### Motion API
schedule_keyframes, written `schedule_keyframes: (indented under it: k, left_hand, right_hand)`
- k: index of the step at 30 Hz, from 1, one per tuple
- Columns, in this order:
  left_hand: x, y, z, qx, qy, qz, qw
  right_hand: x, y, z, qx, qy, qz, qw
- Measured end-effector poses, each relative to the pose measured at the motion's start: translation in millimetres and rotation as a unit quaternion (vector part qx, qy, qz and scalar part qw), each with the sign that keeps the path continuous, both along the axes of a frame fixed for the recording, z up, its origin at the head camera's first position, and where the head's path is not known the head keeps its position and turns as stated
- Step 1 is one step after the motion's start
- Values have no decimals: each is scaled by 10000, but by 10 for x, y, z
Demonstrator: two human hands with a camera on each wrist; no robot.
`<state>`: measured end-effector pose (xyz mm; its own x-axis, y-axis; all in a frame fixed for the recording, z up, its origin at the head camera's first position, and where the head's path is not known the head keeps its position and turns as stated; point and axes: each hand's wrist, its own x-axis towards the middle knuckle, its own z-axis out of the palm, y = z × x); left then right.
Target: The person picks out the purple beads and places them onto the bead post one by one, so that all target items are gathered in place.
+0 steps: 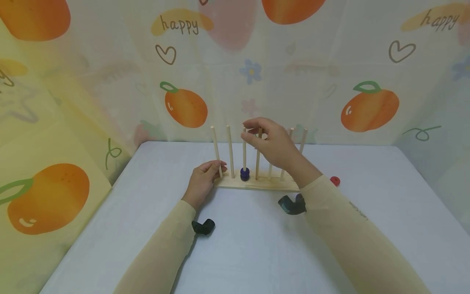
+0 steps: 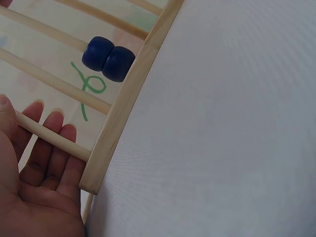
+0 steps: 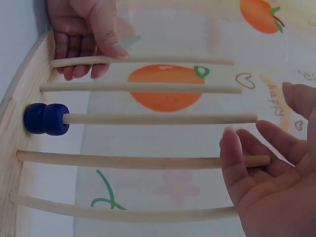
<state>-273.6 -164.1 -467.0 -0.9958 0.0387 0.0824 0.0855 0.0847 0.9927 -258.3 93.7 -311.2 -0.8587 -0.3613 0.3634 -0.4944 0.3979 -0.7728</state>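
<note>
A wooden peg rack (image 1: 253, 185) carries several upright wooden rods. Two dark blue beads (image 2: 107, 58) are stacked at the foot of the third rod from the left. My left hand (image 1: 205, 175) holds the leftmost rod (image 2: 54, 138) low down, thumb on one side and fingers behind it. Up at the rod tops is my right hand (image 1: 273, 141), thumb and fingers apart with nothing pinched between them. Its fingertips are around the top of the third rod (image 3: 163, 119), while the fourth rod's end (image 3: 259, 161) passes among its lower fingers.
A red bead (image 1: 335, 181) lies on the white table (image 1: 235, 253) right of the rack. Part of a dark purple bead (image 1: 299, 198) shows beside the right wrist's black camera (image 1: 291, 205). Behind the table hangs a cloth (image 1: 227, 73) printed with oranges.
</note>
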Motion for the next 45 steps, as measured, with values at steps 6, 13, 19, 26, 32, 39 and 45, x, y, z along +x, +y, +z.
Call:
schedule_keyframes:
  k: [6, 13, 19, 26, 32, 39, 45]
  left_hand:
    - [3, -8, 0, -22, 53, 33, 10000]
    - [2, -15, -6, 35, 55, 18, 10000]
    - [-5, -7, -4, 52, 3, -13, 10000]
    - [-15, -12, -21, 45, -16, -21, 10000]
    - [-3, -5, -9, 11, 22, 0, 10000]
    - [-6, -2, -17, -26, 53, 7, 10000]
    - [-5, -1, -20, -6, 23, 19, 10000]
  right_hand:
    - [-1, 103, 2, -614, -588, 634, 9944]
    - [15, 225, -18, -799, -792, 907, 9895]
    - [25, 315, -58, -968, -833, 1161, 9850]
    - [54, 390, -90, -974, -854, 1240, 9838]
    - [52, 439, -142, -1197, -837, 1382, 9796]
    - [99, 507, -173, -1271, -871, 1452, 9773]
    - [136, 577, -186, -1241, -881, 1553, 9761]
